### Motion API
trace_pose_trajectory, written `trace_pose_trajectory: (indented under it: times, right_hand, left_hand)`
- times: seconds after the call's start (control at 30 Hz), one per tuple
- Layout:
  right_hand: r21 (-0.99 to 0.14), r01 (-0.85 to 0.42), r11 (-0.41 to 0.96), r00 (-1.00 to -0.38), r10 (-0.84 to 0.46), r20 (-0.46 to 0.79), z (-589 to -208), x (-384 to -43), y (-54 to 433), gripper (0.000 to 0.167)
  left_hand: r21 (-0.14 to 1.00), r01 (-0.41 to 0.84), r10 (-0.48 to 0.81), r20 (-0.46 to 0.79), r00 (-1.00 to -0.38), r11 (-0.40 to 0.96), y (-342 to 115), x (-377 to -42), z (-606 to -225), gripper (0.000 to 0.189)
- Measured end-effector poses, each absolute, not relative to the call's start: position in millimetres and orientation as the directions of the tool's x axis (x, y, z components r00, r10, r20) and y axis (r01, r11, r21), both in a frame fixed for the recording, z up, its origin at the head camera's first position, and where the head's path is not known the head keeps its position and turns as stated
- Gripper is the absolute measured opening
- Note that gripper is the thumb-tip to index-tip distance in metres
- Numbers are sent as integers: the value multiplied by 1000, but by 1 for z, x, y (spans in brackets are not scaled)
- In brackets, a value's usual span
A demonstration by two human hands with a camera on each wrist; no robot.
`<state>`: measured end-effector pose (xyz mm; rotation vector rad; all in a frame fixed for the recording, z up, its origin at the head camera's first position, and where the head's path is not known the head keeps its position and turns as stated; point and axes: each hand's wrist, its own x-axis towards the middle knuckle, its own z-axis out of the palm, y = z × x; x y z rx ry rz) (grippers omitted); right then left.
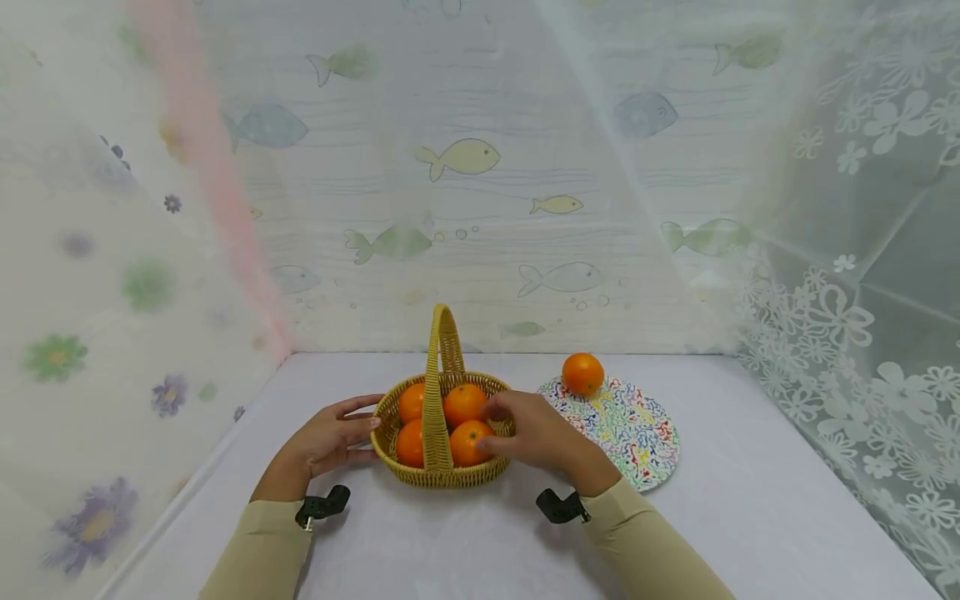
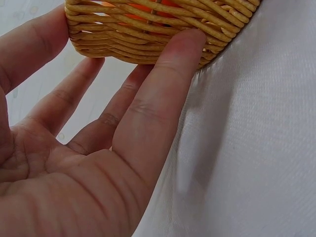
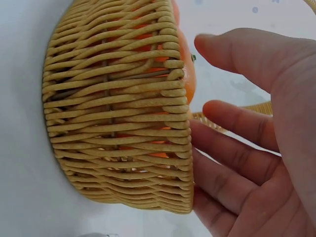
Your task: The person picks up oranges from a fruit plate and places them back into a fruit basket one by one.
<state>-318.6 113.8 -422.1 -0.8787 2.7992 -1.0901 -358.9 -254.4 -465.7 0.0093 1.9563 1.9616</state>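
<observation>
A yellow wicker basket [image 1: 472, 477] with a tall arched handle stands upright at mid-table, holding several oranges [image 1: 466, 406] on both sides of the handle. My left hand [image 1: 330, 440] rests against its left wall. In the left wrist view, the thumb [image 2: 168, 74] lies along the weave [image 2: 133, 22], with the other fingers spread beside it. Over the right rim hangs my right hand [image 1: 536, 429], its thumb and fingers parted and loosely bent close to the oranges on that side. Seen from the right wrist, a gap shows between thumb [image 3: 237, 52] and fruit.
Right of the basket lies a round plate [image 1: 645, 433] with a multicoloured squiggle pattern, a single orange [image 1: 582, 374] near its far left edge. A white cloth covers the table [image 1: 435, 550]. Fish-printed sheeting [image 1: 480, 208] closes off the back, and flowered sheets hang at both sides.
</observation>
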Motion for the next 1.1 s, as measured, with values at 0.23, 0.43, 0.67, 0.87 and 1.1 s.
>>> trace_pose_trajectory:
  times: [0.23, 0.43, 0.67, 0.87, 1.1]
  right_hand:
    - [-649, -478, 592, -856, -480, 193, -418, -320, 117, 43]
    - [-653, -477, 588, -862, -459, 216, -416, -321, 122, 39]
    - [-654, -478, 586, -871, -411, 269, -410, -323, 133, 36]
    - [-660, -440, 609, -897, -336, 288, -405, -325, 145, 35]
    - [-668, -404, 625, -915, -294, 278, -403, -330, 157, 33]
  left_hand:
    - [968, -252, 262, -248, -932, 21, -254, -359, -464, 61]
    - [967, -256, 263, -251, -932, 15, -253, -359, -463, 60]
    - [966, -259, 266, -255, -930, 19, -254, -358, -465, 61]
    - [967, -254, 260, -252, -932, 27, -254, -358, -466, 61]
    - [966, -258, 261, -255, -931, 20, -254, -358, -466, 61]
